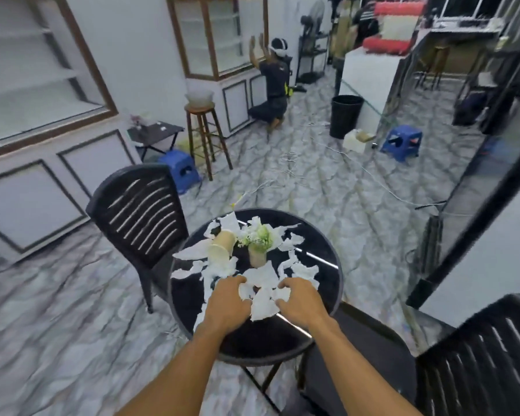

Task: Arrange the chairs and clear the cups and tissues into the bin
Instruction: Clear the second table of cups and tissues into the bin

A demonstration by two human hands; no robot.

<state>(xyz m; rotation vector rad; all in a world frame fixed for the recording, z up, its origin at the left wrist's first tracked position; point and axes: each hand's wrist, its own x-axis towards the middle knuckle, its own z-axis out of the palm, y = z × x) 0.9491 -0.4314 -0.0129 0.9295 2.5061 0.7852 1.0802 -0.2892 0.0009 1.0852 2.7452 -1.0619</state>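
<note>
On the round desk (252, 340), near edge: torn tissues (264, 304) bunched between your left hand (227, 301) and right hand (300, 301), both grips curled onto them. Just beyond: tipped paper cup (222, 247). Far past the desk: bin (345, 115).

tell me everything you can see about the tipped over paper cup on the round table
The paper cup is tan, plain kraft-looking paper. It lies on its side on the black round table, with its pale round end facing the camera. Torn white tissue pieces lie against and around it, and a small flower pot stands just to its right.
</note>
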